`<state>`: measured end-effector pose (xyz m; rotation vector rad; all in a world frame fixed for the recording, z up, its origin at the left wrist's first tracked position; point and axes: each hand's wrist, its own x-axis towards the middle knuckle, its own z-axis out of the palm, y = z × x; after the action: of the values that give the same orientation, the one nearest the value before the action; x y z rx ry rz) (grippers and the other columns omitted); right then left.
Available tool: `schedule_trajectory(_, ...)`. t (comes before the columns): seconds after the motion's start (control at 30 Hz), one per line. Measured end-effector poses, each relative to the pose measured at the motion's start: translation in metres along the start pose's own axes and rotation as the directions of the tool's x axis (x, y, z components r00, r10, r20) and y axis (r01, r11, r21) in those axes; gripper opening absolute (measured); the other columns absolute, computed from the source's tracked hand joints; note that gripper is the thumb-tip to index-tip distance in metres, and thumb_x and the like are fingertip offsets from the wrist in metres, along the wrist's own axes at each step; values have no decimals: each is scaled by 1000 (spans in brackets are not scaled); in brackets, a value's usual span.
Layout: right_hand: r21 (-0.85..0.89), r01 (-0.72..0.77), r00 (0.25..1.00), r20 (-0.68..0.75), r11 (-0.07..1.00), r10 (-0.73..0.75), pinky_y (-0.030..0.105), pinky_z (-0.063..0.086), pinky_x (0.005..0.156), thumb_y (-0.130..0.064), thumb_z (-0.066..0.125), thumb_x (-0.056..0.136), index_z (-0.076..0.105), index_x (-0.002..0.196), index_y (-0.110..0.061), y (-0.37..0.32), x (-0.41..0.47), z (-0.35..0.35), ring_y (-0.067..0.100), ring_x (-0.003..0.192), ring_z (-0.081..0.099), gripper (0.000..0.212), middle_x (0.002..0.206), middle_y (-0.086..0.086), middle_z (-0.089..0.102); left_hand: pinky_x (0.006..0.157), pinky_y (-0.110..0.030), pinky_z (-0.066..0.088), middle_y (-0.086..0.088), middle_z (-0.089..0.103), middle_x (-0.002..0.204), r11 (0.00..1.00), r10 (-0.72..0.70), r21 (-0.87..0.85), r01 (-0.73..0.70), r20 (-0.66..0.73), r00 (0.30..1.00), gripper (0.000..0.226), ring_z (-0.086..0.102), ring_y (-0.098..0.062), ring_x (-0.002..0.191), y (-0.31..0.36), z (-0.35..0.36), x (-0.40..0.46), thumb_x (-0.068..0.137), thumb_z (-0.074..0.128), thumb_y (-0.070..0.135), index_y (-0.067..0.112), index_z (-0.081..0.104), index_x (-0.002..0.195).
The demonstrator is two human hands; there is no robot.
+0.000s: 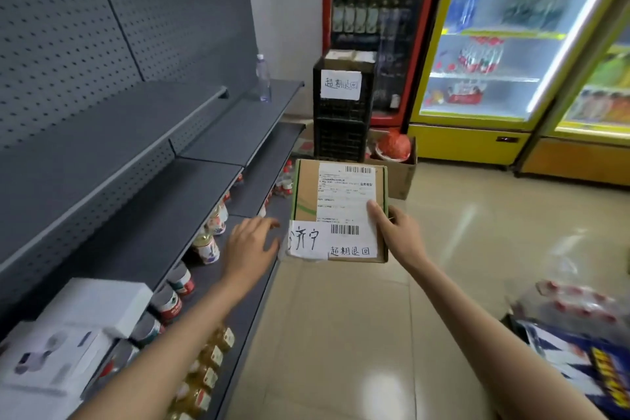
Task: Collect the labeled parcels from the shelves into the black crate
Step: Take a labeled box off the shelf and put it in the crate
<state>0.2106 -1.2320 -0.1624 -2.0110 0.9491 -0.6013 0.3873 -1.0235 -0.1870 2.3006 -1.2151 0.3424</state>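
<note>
My right hand (pixel 397 232) grips a flat brown cardboard parcel (pixel 305 196) by its right edge, thumb on the white shipping label. A handwritten paper slip is stuck to the parcel's near left corner. My left hand (pixel 250 245) hovers just left of the parcel with fingers spread, holding nothing. Straight ahead on the floor stands a stack of black crates (pixel 341 126) with a handwritten white label; the top crate holds some boxes. The parcel is held level in the aisle, well short of the crates.
Grey metal shelves (pixel 143 160) run along the left, with a water bottle (pixel 263 78), white boxes (pixel 68 334) and, lower down, bottles and cans (pixel 204 249). Drink fridges (pixel 504 44) line the back. A cardboard box (pixel 399 164) sits beside the crates; packaged goods (pixel 579 334) lie at the right.
</note>
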Motion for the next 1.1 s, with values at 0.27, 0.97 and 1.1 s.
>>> schedule_trajectory(0.27, 42, -79, 994, -70, 996, 81, 49, 54, 72, -90, 38, 68, 65, 87, -13, 19, 142, -6, 19, 75, 68, 84, 79, 2, 71, 72, -29, 38, 3, 64, 86, 982, 179, 67, -178, -6, 984, 14, 58, -19, 81, -20, 55, 162, 80, 66, 23, 17, 63, 92)
schedule_trajectory(0.97, -48, -3, 1000, -11, 999, 2, 41, 55, 73, -91, 28, 68, 65, 93, -27, 34, 595, -11, 11, 76, 66, 78, 80, -10, 71, 70, -30, 40, 4, 63, 86, 1000, 15, -5, -15, -37, 999, 16, 56, -18, 81, -49, 246, 552, 80, 69, 21, 19, 62, 94)
schedule_trajectory(1.1, -57, -18, 1000, -7, 998, 18, 40, 56, 71, -86, 32, 74, 64, 85, -28, 35, 661, 2, 7, 73, 67, 67, 76, -11, 71, 72, -32, 44, 5, 63, 85, 1000, 22, 5, -22, -39, 999, 16, 57, -18, 81, -69, 274, 612, 80, 69, 21, 19, 62, 94)
